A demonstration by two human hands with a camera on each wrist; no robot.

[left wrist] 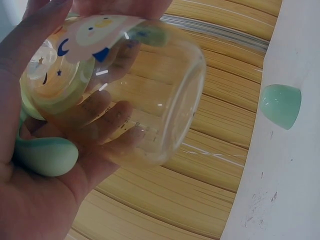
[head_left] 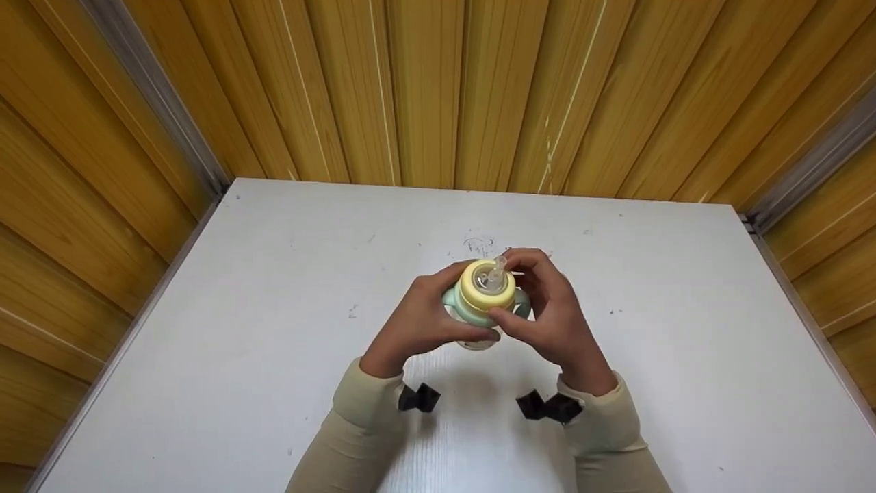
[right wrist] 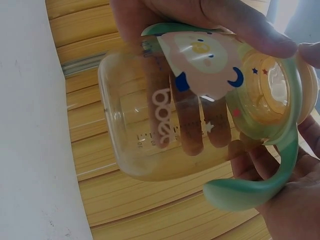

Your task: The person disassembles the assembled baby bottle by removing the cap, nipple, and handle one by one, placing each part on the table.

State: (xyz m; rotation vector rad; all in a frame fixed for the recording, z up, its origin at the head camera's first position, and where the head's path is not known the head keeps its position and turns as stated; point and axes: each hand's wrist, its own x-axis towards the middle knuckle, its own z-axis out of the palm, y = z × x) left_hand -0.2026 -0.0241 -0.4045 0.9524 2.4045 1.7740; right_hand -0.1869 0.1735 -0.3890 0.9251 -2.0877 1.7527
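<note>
A clear baby bottle (right wrist: 127, 117) with a printed animal face is held above the table. Its yellow collar (head_left: 468, 288) surrounds a transparent straw spout (head_left: 497, 271), which points up in the head view. Pale green handles (right wrist: 240, 194) stick out from both sides below the collar. My left hand (head_left: 428, 311) grips the bottle around its body and green ring, fingers showing through the clear wall in the wrist views. On the other side my right hand (head_left: 553, 311) holds the top, its thumb on the collar's near edge. Inside, the bottle shows no visible liquid.
A rounded green cap (left wrist: 281, 106) lies on the white table (head_left: 274, 308) in the left wrist view. Wood-patterned panels (head_left: 424, 96) stand along the table's back and sides. Black mounts (head_left: 547, 407) are worn at both wrists.
</note>
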